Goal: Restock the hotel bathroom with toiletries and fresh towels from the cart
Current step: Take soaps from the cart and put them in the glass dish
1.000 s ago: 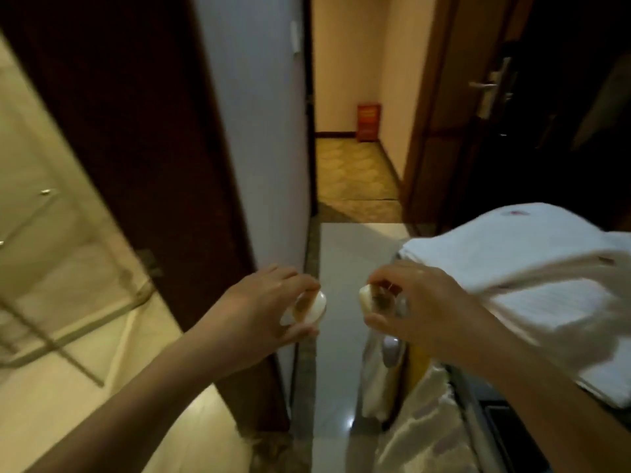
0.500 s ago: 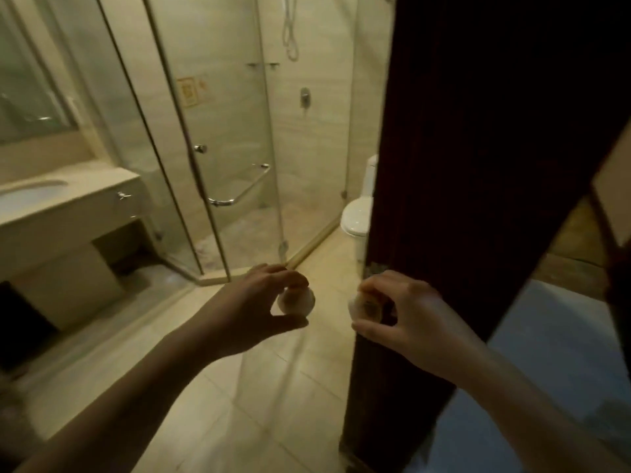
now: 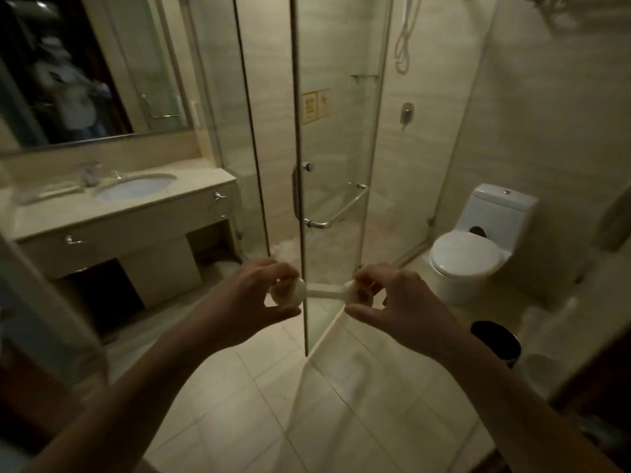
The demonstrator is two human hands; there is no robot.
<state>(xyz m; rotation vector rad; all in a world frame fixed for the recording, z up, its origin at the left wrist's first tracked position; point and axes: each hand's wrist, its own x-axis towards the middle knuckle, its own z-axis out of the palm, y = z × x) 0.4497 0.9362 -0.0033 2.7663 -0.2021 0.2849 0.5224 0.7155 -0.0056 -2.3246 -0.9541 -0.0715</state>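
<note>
My left hand (image 3: 249,295) holds a small round white toiletry item (image 3: 290,295) between thumb and fingers. My right hand (image 3: 396,298) pinches a second small pale toiletry item (image 3: 355,291) with a dark spot on it. Both hands are raised side by side at mid-frame, in front of the edge of the glass shower door (image 3: 302,233). The vanity counter (image 3: 191,196) with its sink (image 3: 133,187) lies to the left, well beyond my left hand. No towels or cart are in view.
A white toilet (image 3: 478,247) stands at the right, with a black waste bin (image 3: 495,339) nearer me. The shower enclosure fills the middle, its door handle (image 3: 336,209) chrome. A mirror (image 3: 85,73) hangs over the vanity. Tiled floor (image 3: 239,397) stretches below my arms.
The view has swung from the corridor and towel-laden cart, past the dark door, into the bathroom. Both hands keep holding their small items in the same raised pose.
</note>
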